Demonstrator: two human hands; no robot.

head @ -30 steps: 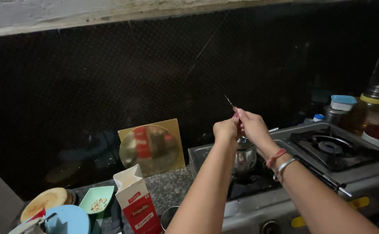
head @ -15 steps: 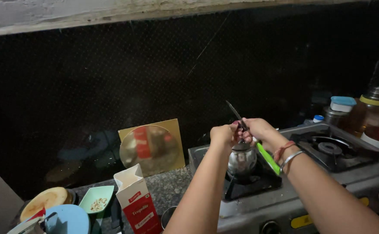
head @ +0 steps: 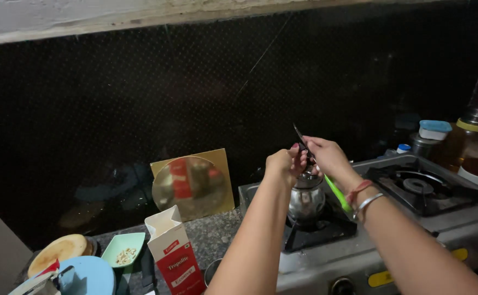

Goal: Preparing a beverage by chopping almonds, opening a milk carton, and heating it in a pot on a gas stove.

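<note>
Knife [head: 300, 137]: a small kitchen knife with a thin dark blade and a bright green handle [head: 337, 194], being held above a small shiny steel pot [head: 306, 198] that is sitting on the left burner of a gas stove [head: 326, 257]. The right hand [head: 326, 155] is closing around the upper part of the handle, fingers curled tight, with the blade pointing up and away and the green end trailing down past the wrist and its bangles [head: 362, 198]. The left hand [head: 283, 164] is closing its fingertips on something very small right against the blade; what it is pinching is too small to tell. Handling: the knife is looking light and stiff, with a sharp edge, so the handle is the part to be gripping, fingers kept behind the blade; its smooth plastic may be turning slippery if wet. The pot is looking hard, smooth and possibly hot, its lid knob lying just under the hands. Surroundings: a second burner [head: 416, 186] is standing free to the right, jars [head: 471, 145] are lining the far right, and on the counter to the left are standing an open red and white carton [head: 174, 257], a pale green dish [head: 123, 250] of small pieces and a gold board [head: 193, 184] leaning on the dark wall.
</note>
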